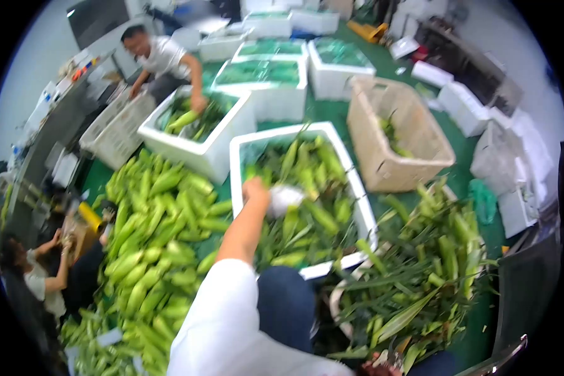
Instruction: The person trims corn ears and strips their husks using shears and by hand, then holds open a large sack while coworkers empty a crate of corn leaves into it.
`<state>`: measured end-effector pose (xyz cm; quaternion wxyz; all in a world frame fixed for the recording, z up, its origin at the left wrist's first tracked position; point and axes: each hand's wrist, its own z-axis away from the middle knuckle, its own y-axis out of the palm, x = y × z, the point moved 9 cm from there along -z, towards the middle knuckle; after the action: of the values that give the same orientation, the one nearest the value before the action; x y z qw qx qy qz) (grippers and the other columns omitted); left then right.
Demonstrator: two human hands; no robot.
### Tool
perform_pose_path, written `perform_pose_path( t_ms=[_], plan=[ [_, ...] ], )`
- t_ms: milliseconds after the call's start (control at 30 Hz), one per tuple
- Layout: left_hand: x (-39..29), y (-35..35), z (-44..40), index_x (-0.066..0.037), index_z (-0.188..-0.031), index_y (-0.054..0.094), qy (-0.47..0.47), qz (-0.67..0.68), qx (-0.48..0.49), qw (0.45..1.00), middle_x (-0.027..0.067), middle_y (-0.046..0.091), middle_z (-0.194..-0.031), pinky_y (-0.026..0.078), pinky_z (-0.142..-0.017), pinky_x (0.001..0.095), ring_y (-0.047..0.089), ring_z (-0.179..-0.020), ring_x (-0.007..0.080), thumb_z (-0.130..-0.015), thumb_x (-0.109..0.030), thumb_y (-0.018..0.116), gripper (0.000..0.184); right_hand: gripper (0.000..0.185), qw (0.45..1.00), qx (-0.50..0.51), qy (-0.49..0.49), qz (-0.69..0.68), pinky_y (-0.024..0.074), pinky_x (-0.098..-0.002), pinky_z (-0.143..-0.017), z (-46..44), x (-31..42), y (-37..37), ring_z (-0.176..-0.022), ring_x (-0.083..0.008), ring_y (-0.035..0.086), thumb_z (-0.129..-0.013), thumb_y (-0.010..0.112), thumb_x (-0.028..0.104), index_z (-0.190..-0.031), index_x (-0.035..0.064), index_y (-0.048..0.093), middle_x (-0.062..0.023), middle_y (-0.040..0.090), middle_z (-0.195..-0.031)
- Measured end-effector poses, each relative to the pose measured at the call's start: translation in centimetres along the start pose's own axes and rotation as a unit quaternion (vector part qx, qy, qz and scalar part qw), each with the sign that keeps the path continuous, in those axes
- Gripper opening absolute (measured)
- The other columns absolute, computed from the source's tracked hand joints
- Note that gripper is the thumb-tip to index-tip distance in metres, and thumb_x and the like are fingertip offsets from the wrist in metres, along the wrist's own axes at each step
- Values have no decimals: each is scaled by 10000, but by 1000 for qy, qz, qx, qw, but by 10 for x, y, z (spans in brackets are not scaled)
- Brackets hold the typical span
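Observation:
My left hand (255, 190) reaches into a white foam box (243, 203) in the middle. Its fingers are closed at the near end of a blurred whitish object (286, 197), whose kind I cannot make out. Ears of corn in green husks (319, 216) and long leaves lie around and under it. My right hand does not show clearly; a mottled reddish patch at the bottom edge cannot be identified.
Husked-on corn ears (150, 250) form a large pile at left; cut leaves (420, 276) heap at right. A beige crate (395, 169) holds some greenery. Another person (169, 59) handles corn at a second foam box (222, 141). One more person (44, 269) sits at lower left.

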<state>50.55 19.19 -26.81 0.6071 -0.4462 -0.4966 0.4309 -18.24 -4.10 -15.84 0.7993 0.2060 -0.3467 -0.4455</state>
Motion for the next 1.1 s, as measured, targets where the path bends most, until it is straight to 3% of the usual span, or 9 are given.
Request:
perform_pose_path(
  t_ms=[167, 267, 367, 433, 500, 600, 667, 833, 1100],
  plan=[
    [16, 96, -27, -21, -1113, 684, -52, 310, 58, 947, 167, 699, -1079, 543, -720, 394, 694, -925, 283, -887, -300, 585, 373, 813, 999, 33, 2, 29, 366, -492, -1074, -25, 2, 17, -1200, -302, 522, -813, 687, 288, -1483, 35, 302, -145, 542, -1254],
    [-19, 87, 23, -13, -956, 652, -123, 722, 199, 651, 98, 615, -717, 378, -439, 394, 535, -517, 211, -843, -179, 610, 205, 832, 997, 56, 7, 48, 365, -479, -1075, -27, 0, 26, -1204, -298, 519, -800, 704, 267, -1485, 30, 296, -146, 542, -1258],
    [-12, -97, 199, -117, -797, 506, 1, 757, 218, 616, -41, 418, -595, 287, -427, 267, 378, -467, 84, -918, -240, 623, 209, 852, 994, 87, 17, 64, 363, -466, -1075, -22, -1, 34, -1209, -293, 517, -786, 721, 246, -1487, 25, 289, -148, 543, -1262],
    [-11, -173, 311, -46, -1201, 516, -14, 842, 201, 501, 127, 637, -1069, 535, -794, 390, 624, -941, 211, -953, -513, 553, 530, 866, 990, 120, 10, 79, 362, -457, -1076, -14, -1, 41, -1212, -290, 516, -777, 732, 232, -1489, 22, 285, -148, 543, -1264],
    [-39, -242, 383, -76, -1467, 343, 58, 946, 287, 140, 196, 474, -1423, 509, -912, 484, 552, -1204, 333, -908, -722, 381, 855, 880, 983, 158, 4, 93, 361, -448, -1076, -2, -5, 52, -1215, -287, 514, -768, 743, 218, -1490, 19, 281, -149, 544, -1267],
    [-120, -263, 418, -144, -1384, 441, 208, 854, 439, -185, 112, 581, -1239, 557, -748, 384, 609, -1000, 207, -897, -660, 493, 712, 902, 966, 216, -27, 139, 359, -435, -1076, 28, -2, 76, -1219, -282, 512, -754, 760, 197, -1493, 14, 275, -150, 545, -1270],
    [-175, -256, 433, -138, -1286, 494, 189, 846, 486, -113, 91, 619, -1125, 556, -722, 368, 630, -968, 214, -920, -585, 532, 578, 917, 940, 245, -97, 216, 358, -426, -1077, 56, 17, 88, -1223, -279, 510, -745, 771, 183, -1494, 10, 271, -151, 545, -1273],
    [-236, -224, 465, -35, -1351, 434, 252, 746, 336, 517, 118, 608, -1166, 505, -895, 373, 599, -1041, 206, -930, -387, 653, 591, 926, 797, 35, -392, 458, 421, -350, -1001, 126, 99, 85, -1118, -214, 568, -690, 839, 202, -1442, -1, 340, -122, 594, -1176],
    [-251, -256, 528, 49, -1348, 405, 466, 568, 184, 652, 204, 550, -1264, 392, -1011, 352, 533, -1175, 266, -947, -399, 600, 632, 855, 840, -78, -349, 407, 485, -359, -884, 106, 135, 23, -1032, -260, 611, -789, 790, 397, -1418, 11, 357, -171, 601, -1144]
  ],
)
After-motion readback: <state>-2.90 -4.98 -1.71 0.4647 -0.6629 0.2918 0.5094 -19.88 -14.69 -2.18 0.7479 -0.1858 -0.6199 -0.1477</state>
